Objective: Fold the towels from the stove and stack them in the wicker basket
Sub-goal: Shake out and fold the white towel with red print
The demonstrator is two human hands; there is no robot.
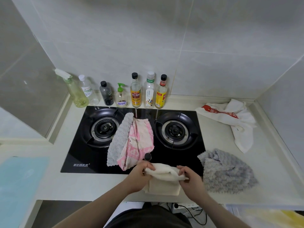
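While it lies at the counter edge, the cream towel (164, 180) is pinched between both hands' curled fingers (150, 167).

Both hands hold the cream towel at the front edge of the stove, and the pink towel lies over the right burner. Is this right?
Not quite. The head view shows the pink towel lying between the two burners, not over the right burner. The left hand and right hand do hold the cream towel at the stove's front edge.

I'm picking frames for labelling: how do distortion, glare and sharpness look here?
Head view: wide-angle bending curves the counter edge and walls; soft even lighting; faint reflections on the black glass stove; the cream towel and both hands slightly soft; frame edges blurrier.
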